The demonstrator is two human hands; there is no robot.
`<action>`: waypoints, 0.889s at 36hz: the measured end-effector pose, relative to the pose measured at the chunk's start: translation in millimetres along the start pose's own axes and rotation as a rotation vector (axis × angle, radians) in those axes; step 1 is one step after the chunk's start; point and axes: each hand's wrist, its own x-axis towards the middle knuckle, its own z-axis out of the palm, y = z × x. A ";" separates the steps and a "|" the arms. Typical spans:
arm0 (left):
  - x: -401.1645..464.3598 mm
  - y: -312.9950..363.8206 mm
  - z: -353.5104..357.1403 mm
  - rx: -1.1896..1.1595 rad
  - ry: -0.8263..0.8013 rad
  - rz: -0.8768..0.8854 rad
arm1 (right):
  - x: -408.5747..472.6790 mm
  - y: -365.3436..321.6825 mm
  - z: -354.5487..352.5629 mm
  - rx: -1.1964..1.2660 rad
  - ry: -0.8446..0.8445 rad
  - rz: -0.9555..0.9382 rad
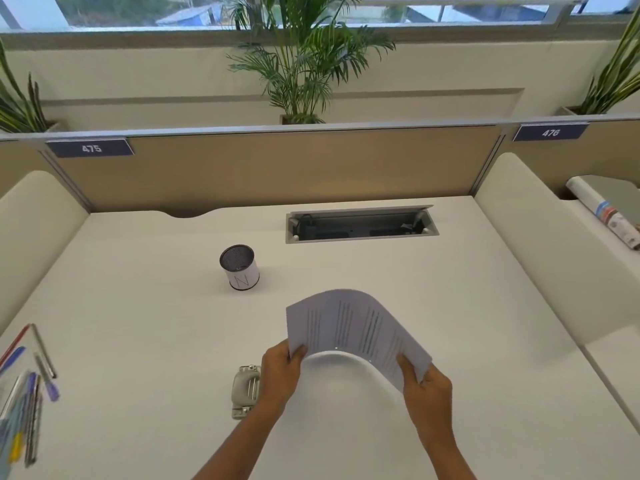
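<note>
With left hand point(280, 368) and right hand point(427, 386), gripping paper sheets point(353, 327) at near corners. Bowed upward over desk point(138, 306); stapler point(245, 389) beside left wrist.

Left hand point(280, 367) and right hand point(427, 386) pinch, forearms reaching forward.

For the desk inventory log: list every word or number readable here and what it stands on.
"475": left blue plate on the partition.
"476": right blue plate, same partition.
"N": white band of the pen cup.
Paper sheets: printed lines too blurred to read.
Rolled poster: print too blurred to read.
</note>
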 end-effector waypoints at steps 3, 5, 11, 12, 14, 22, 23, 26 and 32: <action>9.5 16.0 -4.2 0.047 -0.016 0.094 | 7.6 0.2 -9.6 0.028 0.036 0.102; 17.3 32.5 -4.7 0.043 -0.042 0.148 | 12.0 -3.8 -14.8 0.067 0.063 0.193; 41.3 84.7 11.0 -0.131 -0.045 0.079 | 11.8 0.9 -36.8 0.267 0.175 0.400; 44.2 92.1 16.7 -0.199 -0.049 0.031 | 10.9 3.2 -40.6 0.311 0.192 0.423; 47.3 104.9 31.2 -0.321 -0.079 -0.068 | 8.5 5.1 -47.8 0.400 0.215 0.462; 29.8 130.9 109.1 -0.469 -0.319 -0.258 | 12.5 15.3 -75.2 0.561 0.319 0.580; 26.1 132.0 118.8 -0.459 -0.342 -0.260 | 13.1 15.9 -78.3 0.577 0.326 0.584; 15.6 135.1 147.6 -0.414 -0.416 -0.249 | 18.4 18.1 -88.6 0.620 0.358 0.594; 0.5 143.1 196.1 -0.336 -0.600 -0.280 | 38.1 28.3 -110.5 0.627 0.379 0.632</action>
